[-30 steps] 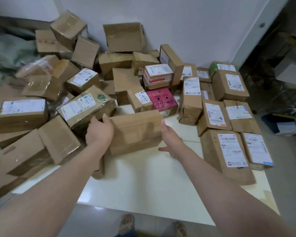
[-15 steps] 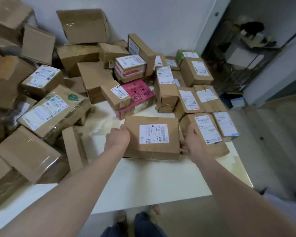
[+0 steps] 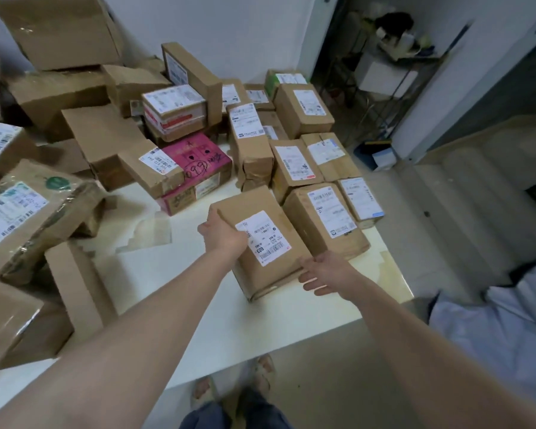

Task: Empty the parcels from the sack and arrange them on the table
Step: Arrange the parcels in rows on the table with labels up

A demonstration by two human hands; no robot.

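A brown cardboard parcel with a white label facing up lies on the white table, pushed against the row of labelled parcels on the right. My left hand grips its left edge, thumb on top. My right hand rests at its near right corner with fingers spread, touching the side of the box. A larger labelled parcel lies directly to its right. The sack is not in view.
A loose heap of brown boxes covers the left half of the table. A pink box sits behind the held parcel. Neat rows of parcels fill the right back. The table's right edge drops to the floor.
The parcel was turned label up, carried right and set down beside the arranged row. My right hand has loosened from its side and opened. The view swung to the right.
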